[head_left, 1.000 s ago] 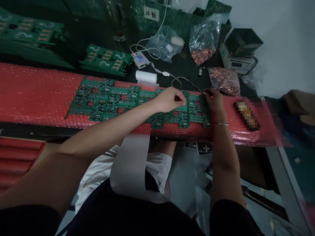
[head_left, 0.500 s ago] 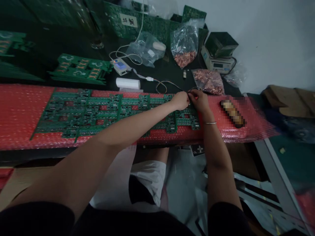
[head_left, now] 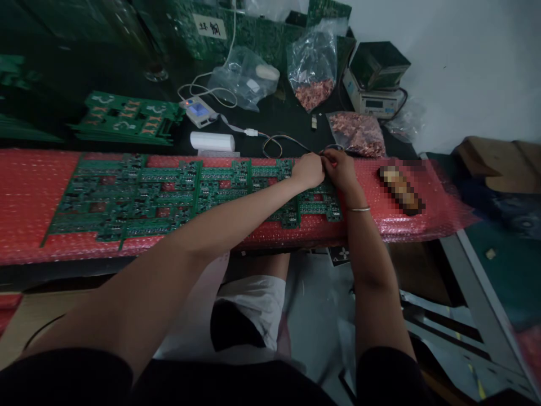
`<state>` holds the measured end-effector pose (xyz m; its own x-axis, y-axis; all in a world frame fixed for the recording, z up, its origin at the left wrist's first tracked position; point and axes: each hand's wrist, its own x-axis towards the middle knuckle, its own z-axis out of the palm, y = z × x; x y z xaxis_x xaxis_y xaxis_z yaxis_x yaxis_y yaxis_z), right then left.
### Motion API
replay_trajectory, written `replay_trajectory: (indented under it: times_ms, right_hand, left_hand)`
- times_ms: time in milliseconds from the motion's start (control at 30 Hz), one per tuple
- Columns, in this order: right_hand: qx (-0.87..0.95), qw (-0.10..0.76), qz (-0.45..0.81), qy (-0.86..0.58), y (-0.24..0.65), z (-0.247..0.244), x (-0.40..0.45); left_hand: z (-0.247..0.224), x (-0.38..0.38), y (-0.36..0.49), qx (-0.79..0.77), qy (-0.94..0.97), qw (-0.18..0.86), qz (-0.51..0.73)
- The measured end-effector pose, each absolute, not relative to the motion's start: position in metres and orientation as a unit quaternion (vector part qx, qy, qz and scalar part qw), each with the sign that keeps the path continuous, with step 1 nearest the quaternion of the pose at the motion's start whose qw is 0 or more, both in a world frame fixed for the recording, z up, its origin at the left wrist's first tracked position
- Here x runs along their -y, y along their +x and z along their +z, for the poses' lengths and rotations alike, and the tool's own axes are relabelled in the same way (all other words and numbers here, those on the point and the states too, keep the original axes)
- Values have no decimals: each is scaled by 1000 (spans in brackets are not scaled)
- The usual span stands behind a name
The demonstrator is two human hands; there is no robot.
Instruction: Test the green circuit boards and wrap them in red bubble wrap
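While working at the 3 o'clock end of the circuit boards (head_left: 169, 196), laid lengthwise toward 9, nearer the left hand (head_left: 310, 171), holds that hand curled, impossible to tell on what, just beside the right hand (head_left: 340, 168), pinching the wire (head_left: 295, 141) from 10.
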<state>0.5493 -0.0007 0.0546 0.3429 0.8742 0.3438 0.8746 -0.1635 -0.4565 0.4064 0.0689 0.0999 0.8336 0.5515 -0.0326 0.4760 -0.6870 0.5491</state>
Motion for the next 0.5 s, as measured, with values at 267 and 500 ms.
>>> replay_trajectory:
  times_ms: [267,500]
  right_hand:
    - [565,302,18,-768,547,59,-2]
    - [515,419,-11,-748,526,79,50]
  left_hand:
    - [93,-71,380,-138,963,214,94]
    - [100,-67,364,-96,986,132,31]
